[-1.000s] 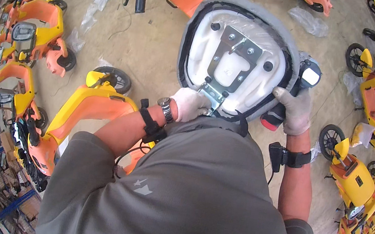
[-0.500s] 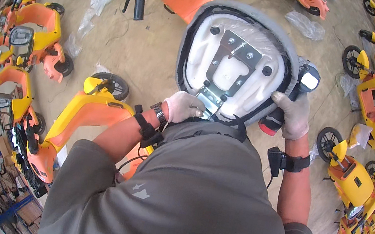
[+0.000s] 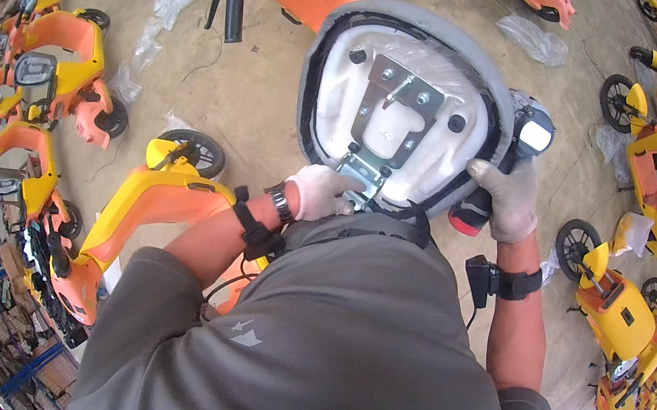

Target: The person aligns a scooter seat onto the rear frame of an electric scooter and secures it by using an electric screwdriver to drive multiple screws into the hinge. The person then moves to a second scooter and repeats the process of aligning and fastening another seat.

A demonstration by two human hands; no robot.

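Observation:
A grey scooter seat [image 3: 503, 86] is tipped up in front of me, its white underside facing me. Bolted to that underside is a metal mounting plate [image 3: 378, 82], with a hinge bracket [image 3: 361, 177] at its near end. My left hand [image 3: 318, 193], in a pale glove, is closed at the hinge bracket, one finger stretched across it. My gloved right hand [image 3: 512, 200] is wrapped round a cordless drill [image 3: 476, 206] at the seat's right side. Its thumb lies against the seat's rim. The drill's grip is partly hidden by that hand.
An orange scooter with a black handlebar grip [image 3: 234, 17] stands just beyond the seat. To my left is a yellow-and-orange scooter body [image 3: 121, 212]. Rows of yellow scooters [image 3: 620, 318] line the right side. Plastic sheeting [image 3: 533, 41] lies on the floor.
The seat has shifted slightly left in view, with both hands and the drill close to it. A finger of my left hand now reaches farther over the hinge bracket.

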